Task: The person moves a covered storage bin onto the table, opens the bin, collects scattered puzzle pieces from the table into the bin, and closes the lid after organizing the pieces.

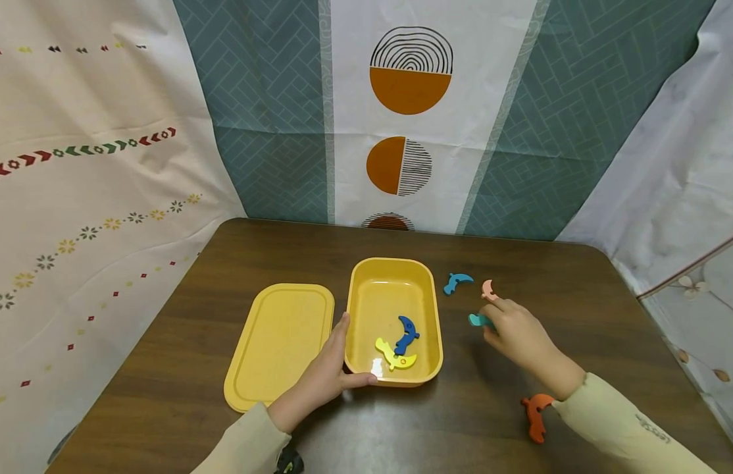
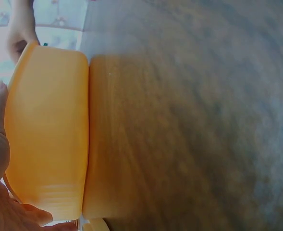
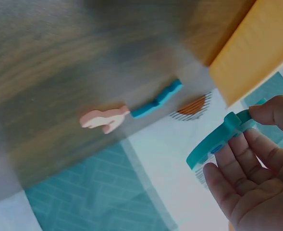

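My left hand [image 1: 322, 368] holds the near left corner of a yellow plastic box [image 1: 393, 264], thumb along its front rim and fingers along its left wall. Inside the box lie a dark blue crescent-shaped toy piece [image 1: 408, 334] and a yellow one [image 1: 396, 359], close together. To the right of the box, my right hand [image 1: 517, 332] pinches a teal toy piece [image 3: 213, 139] between thumb and fingers, above the table. Just beyond that hand lie a pink piece [image 1: 488, 289] and a light blue piece [image 1: 457, 282].
A flat yellow lid [image 1: 280, 342] lies on the brown table [image 1: 272, 253], left of the box. One orange toy piece [image 1: 536, 416] lies near my right sleeve. Patterned cloth [image 1: 272, 105] hangs behind the table's far edge and at both sides.
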A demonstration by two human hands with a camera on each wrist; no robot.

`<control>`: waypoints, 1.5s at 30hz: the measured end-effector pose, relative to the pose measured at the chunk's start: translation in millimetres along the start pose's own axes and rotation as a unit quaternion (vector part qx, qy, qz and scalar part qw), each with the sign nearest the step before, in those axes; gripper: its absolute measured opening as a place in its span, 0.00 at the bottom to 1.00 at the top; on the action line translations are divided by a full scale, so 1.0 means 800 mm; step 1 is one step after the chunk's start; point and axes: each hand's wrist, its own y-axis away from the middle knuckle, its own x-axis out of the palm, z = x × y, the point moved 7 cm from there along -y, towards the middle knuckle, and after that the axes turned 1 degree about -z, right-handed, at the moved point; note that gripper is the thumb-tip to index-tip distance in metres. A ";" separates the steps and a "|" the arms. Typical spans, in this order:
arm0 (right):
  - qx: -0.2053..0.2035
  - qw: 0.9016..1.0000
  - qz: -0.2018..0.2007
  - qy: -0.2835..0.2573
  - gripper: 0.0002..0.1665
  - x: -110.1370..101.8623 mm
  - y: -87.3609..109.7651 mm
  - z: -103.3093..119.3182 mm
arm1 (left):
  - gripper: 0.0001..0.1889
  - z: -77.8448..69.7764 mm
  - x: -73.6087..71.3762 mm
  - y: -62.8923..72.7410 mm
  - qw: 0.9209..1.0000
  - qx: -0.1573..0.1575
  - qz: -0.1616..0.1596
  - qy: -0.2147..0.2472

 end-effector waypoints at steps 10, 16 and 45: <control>-0.025 0.999 -0.030 -0.005 0.14 -0.008 -0.022 0.021 | 0.62 0.000 -0.001 0.002 1.000 -0.005 0.000 0.002; -0.043 0.998 -0.043 -0.010 0.14 -0.010 -0.033 0.030 | 0.62 -0.001 0.000 0.000 1.000 0.000 0.002 0.001; -0.073 0.997 -0.015 -0.030 0.11 0.014 -0.070 0.092 | 0.62 -0.001 -0.001 0.002 1.000 0.006 -0.001 0.006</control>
